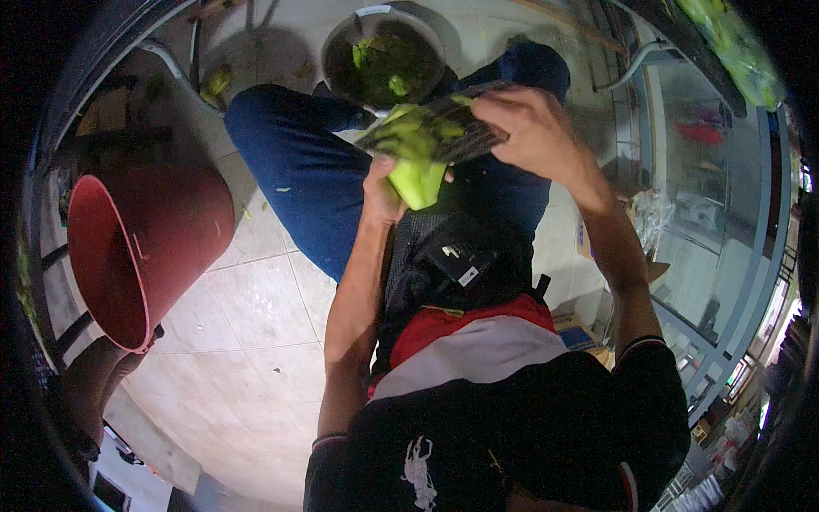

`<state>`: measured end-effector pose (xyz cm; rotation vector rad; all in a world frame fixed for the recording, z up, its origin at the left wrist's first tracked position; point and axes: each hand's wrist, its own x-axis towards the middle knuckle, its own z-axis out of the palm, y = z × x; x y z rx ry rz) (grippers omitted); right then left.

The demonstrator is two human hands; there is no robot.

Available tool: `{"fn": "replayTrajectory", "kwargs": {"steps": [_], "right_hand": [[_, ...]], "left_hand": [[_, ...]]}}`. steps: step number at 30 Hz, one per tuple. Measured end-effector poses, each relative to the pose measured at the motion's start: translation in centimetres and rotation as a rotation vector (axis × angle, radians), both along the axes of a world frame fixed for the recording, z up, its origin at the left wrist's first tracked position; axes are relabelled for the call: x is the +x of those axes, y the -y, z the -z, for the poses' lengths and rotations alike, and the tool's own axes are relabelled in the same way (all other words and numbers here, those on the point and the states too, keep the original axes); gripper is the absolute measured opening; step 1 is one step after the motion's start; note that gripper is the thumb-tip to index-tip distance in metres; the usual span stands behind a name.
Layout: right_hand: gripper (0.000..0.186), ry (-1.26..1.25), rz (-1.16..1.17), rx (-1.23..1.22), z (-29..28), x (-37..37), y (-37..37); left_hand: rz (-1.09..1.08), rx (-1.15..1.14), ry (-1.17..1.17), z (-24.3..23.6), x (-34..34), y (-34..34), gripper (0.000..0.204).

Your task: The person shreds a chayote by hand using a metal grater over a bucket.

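— Where was the green fruit [418,181] relative to the grips?
— It sat in the left hand [383,194], whose grip was closed around its lower part, above the person's lap. The right hand [531,130] was clamped on a dark flat grater [461,128] lying across the fruit's top end, touching it.
— Which way did the fruit point?
— Its long axis ran roughly away from the person, its far end toward the metal bowl [384,53] of green pieces just beyond the knees. The grater lay crosswise, tilted.
— Anything nearby?
— A red bucket [141,247] stood on the tiled floor [256,316], well to the left.
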<state>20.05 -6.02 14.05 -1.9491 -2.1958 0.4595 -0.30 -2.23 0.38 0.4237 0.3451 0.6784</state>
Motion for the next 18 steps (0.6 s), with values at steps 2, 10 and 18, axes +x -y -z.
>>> {"fn": "replayTrajectory", "kwargs": {"steps": [2,10,18], "right_hand": [[0.031,-0.003,-0.121,0.071,-0.9,-1.3,0.7],[0.023,0.002,-0.181,0.173,-0.7,-1.9,1.1],[0.031,0.132,0.003,0.014,3.2,2.0,-1.9]], "left_hand": [[-0.007,-0.110,0.063,3.4,-0.8,0.7,0.065],[0.048,-0.078,0.246,4.3,-0.9,0.4,0.048],[-0.017,0.003,-0.103,0.5,-0.2,-0.1,0.083]]}}
